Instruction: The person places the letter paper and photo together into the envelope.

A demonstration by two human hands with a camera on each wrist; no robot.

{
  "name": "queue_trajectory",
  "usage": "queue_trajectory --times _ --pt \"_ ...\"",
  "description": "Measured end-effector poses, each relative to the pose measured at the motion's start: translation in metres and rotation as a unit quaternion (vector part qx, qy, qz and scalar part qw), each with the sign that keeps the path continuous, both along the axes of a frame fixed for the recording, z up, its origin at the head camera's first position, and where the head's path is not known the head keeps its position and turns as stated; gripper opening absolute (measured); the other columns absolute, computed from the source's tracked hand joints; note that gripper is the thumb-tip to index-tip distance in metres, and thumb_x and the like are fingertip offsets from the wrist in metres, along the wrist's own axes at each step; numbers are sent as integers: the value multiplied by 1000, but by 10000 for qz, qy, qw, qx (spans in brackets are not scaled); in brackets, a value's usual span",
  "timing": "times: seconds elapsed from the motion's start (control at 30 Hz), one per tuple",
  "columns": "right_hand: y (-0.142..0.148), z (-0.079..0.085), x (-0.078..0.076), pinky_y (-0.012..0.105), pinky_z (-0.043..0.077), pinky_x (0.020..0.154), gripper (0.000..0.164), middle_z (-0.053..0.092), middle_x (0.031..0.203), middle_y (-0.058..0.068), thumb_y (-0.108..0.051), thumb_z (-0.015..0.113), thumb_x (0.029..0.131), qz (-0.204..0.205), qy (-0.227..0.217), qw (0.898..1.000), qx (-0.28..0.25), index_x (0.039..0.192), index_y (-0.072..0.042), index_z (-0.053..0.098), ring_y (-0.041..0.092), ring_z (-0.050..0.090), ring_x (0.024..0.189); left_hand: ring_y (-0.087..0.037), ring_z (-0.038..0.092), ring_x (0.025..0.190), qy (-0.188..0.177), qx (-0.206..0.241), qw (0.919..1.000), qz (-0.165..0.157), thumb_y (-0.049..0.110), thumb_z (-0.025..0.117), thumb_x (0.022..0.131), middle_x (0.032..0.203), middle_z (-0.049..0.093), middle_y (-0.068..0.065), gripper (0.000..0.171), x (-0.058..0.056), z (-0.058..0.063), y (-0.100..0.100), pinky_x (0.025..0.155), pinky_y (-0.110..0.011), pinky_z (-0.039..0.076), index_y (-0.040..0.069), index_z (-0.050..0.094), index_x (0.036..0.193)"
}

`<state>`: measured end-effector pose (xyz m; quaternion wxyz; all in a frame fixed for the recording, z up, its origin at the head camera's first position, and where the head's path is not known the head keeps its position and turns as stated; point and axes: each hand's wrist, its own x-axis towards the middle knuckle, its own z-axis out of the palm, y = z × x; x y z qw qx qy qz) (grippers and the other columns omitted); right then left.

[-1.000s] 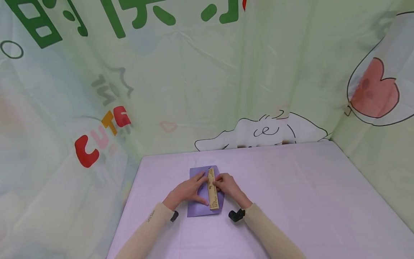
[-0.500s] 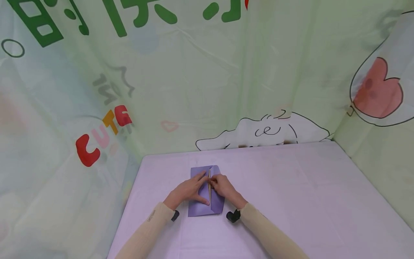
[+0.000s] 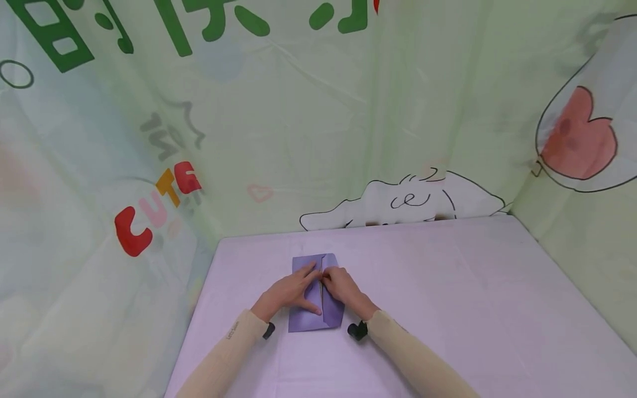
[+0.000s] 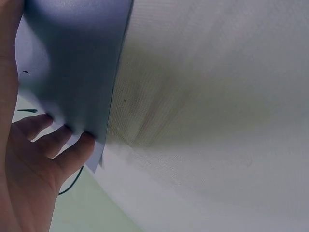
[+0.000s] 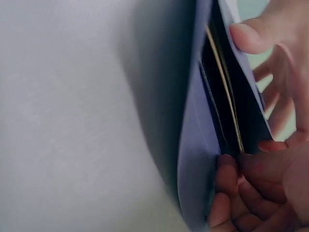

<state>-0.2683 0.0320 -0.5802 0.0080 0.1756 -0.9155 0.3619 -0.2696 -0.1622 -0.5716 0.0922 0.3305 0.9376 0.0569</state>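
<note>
A purple paper envelope [image 3: 303, 320] lies on the table, with a flap [image 3: 334, 312] spread to the right. In its opening a flat gold-coloured strip [image 5: 227, 89] sits between the paper layers. Only its thin edge shows there; its patterned face is hidden. My left hand [image 3: 288, 291] rests spread on the envelope's left part, thumb on the paper [image 5: 246, 38]. The left wrist view has its fingers [image 4: 75, 154] touching the sheet near one end. My right hand [image 3: 343, 286] is at the opening, its curled thumb and fingers [image 5: 265, 166] pinching the strip's edge.
A pale lilac cloth [image 3: 448, 309] covers the table. Behind and to the sides hangs a printed curtain [image 3: 308, 121] with letters and drawings. Dark wrist cameras [image 3: 357, 331] sit at both sleeve cuffs.
The strip lay face up on the envelope a second ago. It has slid left into the opening, leaving its edge visible. My right hand moved slightly left with it; my left hand stayed put.
</note>
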Motion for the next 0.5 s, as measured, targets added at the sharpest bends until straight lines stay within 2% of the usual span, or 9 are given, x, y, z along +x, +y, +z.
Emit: queue_trajectory --times 0.27,0.37,0.5 --pt "37 1 13 23 47 62 10 67 75 1 -6 64 94 -291 -801 9935 -757 93 -1 73 9 56 67 -33 38 147 -151 56 9999 56 76 70 74 167 19 -16 93 1 0 2 108 -45 48 29 40 149" --pt "58 5 20 24 47 64 11 67 75 1 -7 64 95 -432 -887 9912 -879 95 0 73 9 56 68 -34 33 150 -183 66 9998 -1 74 68 77 169 14 -15 92 2 -2 3 111 -45 45 30 40 153" --pt "84 6 24 25 47 66 14 68 78 2 -10 64 96 -625 -882 9912 -761 98 0 73 10 56 69 -36 30 151 -75 55 9999 -64 71 64 83 169 14 -16 87 2 -8 2 115 -47 39 30 38 155"
